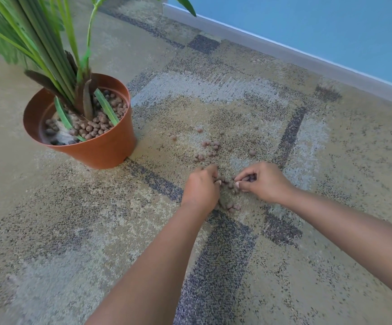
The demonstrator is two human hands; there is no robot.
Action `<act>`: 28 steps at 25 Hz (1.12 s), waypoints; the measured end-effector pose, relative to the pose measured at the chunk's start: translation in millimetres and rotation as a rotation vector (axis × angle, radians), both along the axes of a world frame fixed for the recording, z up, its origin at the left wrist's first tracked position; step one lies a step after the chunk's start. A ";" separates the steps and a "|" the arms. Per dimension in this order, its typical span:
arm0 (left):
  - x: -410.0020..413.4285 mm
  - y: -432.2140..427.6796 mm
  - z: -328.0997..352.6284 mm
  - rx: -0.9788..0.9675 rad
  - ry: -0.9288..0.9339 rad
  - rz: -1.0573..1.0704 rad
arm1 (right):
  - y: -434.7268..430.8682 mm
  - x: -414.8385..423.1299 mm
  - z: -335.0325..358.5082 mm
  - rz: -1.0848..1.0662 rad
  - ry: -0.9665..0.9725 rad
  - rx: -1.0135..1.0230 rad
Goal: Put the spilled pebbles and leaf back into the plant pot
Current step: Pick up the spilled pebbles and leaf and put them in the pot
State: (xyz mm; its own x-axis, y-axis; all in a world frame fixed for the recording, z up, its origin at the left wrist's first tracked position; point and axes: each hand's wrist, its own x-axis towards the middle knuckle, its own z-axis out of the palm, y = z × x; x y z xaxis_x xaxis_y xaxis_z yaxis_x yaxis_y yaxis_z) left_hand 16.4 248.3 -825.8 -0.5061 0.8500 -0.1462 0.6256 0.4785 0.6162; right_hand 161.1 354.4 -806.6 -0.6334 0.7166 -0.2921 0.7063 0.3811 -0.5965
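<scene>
Left hand (pixel 201 188) and right hand (pixel 263 181) are curled round small brown round clay pebbles (pixel 229 184) at frame centre. More are scattered just above on the patterned grey-beige carpet (pixel 213 266). At left, pebbles and green plant stalks (pixel 56 57) are held in the orange plastic plant pot (pixel 101 148).

A patterned beige carpet (pixel 73 207) with dark grey bands covers the floor, and at the far right a grey skirting board (pixel 284 51) runs beneath a blue wall (pixel 331 24).
</scene>
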 end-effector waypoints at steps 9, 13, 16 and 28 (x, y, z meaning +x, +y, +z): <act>-16.1 -7.4 -2.8 -0.017 -0.271 0.106 | -2.7 2.4 2.8 -0.100 0.096 -0.200; -19.3 -31.0 -2.8 -0.013 -0.393 0.034 | -14.5 8.9 6.5 -0.104 0.078 -0.236; -12.5 -56.5 0.2 0.046 -0.500 0.089 | -28.2 16.2 7.0 0.030 0.028 -0.081; -3.8 -78.2 12.6 0.148 -1.368 0.542 | -54.0 7.2 -5.6 0.259 -0.091 0.098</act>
